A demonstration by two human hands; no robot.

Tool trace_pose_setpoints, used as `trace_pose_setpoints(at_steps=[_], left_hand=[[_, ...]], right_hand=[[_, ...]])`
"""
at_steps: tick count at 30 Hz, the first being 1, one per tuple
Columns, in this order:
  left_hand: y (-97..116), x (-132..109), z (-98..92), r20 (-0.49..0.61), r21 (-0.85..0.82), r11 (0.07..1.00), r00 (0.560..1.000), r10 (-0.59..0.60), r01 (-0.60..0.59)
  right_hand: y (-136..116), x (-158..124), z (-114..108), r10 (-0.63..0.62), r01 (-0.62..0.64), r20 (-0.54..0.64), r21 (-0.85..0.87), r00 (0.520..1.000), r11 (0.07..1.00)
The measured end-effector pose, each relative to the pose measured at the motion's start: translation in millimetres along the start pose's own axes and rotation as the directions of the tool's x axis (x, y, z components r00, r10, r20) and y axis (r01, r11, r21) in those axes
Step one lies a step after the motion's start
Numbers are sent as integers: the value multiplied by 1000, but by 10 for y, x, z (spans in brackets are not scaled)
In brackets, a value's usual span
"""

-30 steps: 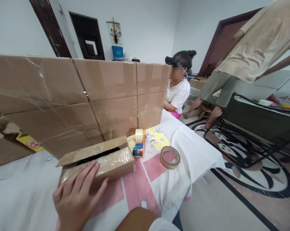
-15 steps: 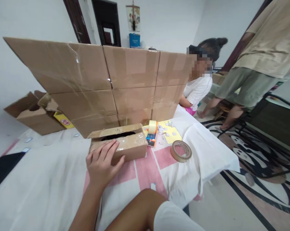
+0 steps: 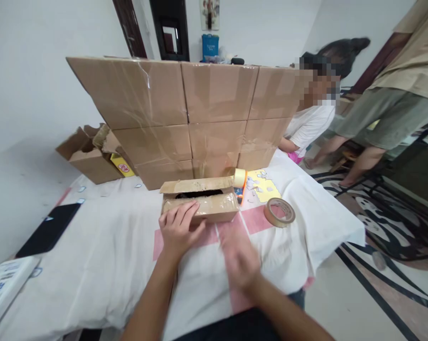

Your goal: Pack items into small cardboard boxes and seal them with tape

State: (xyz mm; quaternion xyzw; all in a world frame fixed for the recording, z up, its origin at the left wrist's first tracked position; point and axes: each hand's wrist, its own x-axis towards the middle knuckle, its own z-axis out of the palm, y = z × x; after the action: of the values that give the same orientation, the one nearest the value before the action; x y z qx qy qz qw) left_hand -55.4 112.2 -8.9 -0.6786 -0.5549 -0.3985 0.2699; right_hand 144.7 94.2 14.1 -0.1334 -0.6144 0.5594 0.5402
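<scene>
A small cardboard box (image 3: 217, 207) lies on the cloth-covered table, its top flap partly raised over a dark slot. My left hand (image 3: 180, 225) holds the box at its left part, fingers over the top and thumb against the front side. In front of the box, my right hand (image 3: 240, 260) hangs above the cloth, smeared by motion; its fingers cannot be made out. A roll of brown packing tape (image 3: 279, 212) lies flat to the right. Just behind the box's right end is a tape dispenser (image 3: 241, 182) with a pale roll, partly hidden.
A tall wall of joined cardboard boxes (image 3: 214, 99) stands behind. An open carton (image 3: 96, 166) and a yellow pack (image 3: 122, 166) sit at the left. A black flat object (image 3: 50, 229) lies on the cloth (image 3: 121, 265). Two people are at the right, one seated, one standing.
My right hand has come into view over the front of the table. My left hand stays on the box. The view has shifted left, so everything appears further right.
</scene>
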Motion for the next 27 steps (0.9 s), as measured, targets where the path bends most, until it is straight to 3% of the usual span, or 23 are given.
trace_pose_setpoints(at_steps=[1,2,3,4,5,8,11,13,15,18,23,25,27], left_hand=[[-3,-8,-10,-7,-1,1000,1000,5,-5],[-5,-4,-11,-10,-3,1000,1000,-1,0],[-5,9,-7,-7,-6,1000,1000,-10,10],[-5,28,2,0,-6,1000,1000,-19,19],[-6,47,13,8,-3,1000,1000,-22,22],[-12,77,36,16,27,1000,1000,-1,1],[-16,55,37,-8,67,998,1000,14,-13],[-18,33,33,-4,76,997,1000,11,-11],[-23,19,33,16,67,998,1000,3,-4],[-29,13,48,23,41,999,1000,-14,13],[93,85,2,-106,-33,999,994,17,-20],[250,227,-80,-193,-186,982,981,9,-45],[467,476,-166,-213,-455,890,974,-81,-26]], right_hand=[[43,193,-254,-81,6,-316,-232,945,973],[96,417,-518,-148,-111,-547,-411,824,905],[163,655,-768,-137,-289,-679,-474,721,831],[243,886,-983,-51,-475,-760,-455,648,753],[337,1093,-1147,11,-544,-779,-427,626,722],[646,1448,-1323,117,-596,-743,-421,659,684],[848,1449,-1250,92,-547,-676,-501,731,670],[843,1378,-1226,17,-474,-644,-544,765,692],[721,1308,-1257,-47,-377,-647,-499,761,781],[411,1196,-1326,-26,-216,-673,-273,739,938],[-51,935,-1298,4,-65,-613,-78,790,995],[-170,822,-1252,8,-39,-578,-42,816,998],[-261,705,-1206,38,-42,-523,4,851,999]])
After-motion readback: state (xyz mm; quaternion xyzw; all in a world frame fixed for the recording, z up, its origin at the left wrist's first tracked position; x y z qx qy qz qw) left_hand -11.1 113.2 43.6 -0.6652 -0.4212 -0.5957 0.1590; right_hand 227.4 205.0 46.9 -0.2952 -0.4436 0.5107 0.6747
